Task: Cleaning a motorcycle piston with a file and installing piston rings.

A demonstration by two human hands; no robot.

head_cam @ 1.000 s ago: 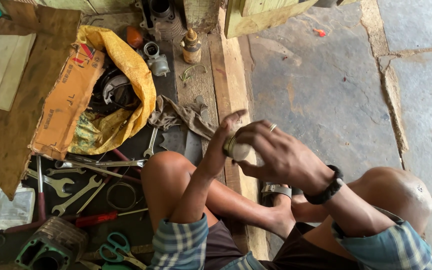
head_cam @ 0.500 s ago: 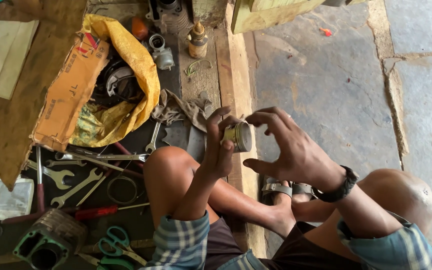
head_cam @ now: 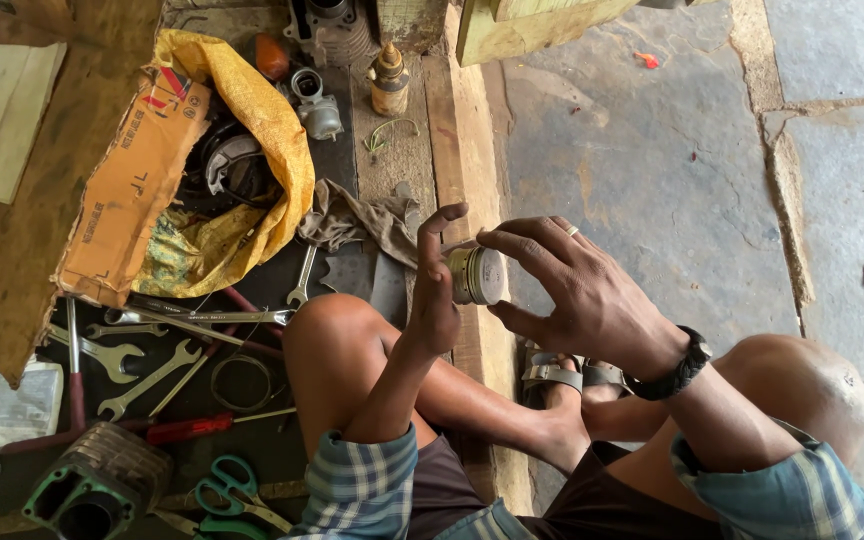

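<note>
Gripping a round metal piston [head_cam: 476, 275], the left hand [head_cam: 434, 290] and right hand [head_cam: 572, 290] clasp it above the knees

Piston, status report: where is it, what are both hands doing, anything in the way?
Left hand and right hand both grip the piston. Piston held sideways in the air above the knees. Nothing in the way; wrenches lie apart on the floor.

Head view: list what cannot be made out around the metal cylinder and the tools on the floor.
- Metal cylinder: its left side and far end, covered by the left hand.
- Right hand: whether its fingers touch the cylinder, too close to tell.
- Yellow sack: the contents, dark and tangled inside.
- Scissors: the blade tips, cut off near the bottom edge.
- Engine block: its lower part, cut off by the bottom edge.
</note>
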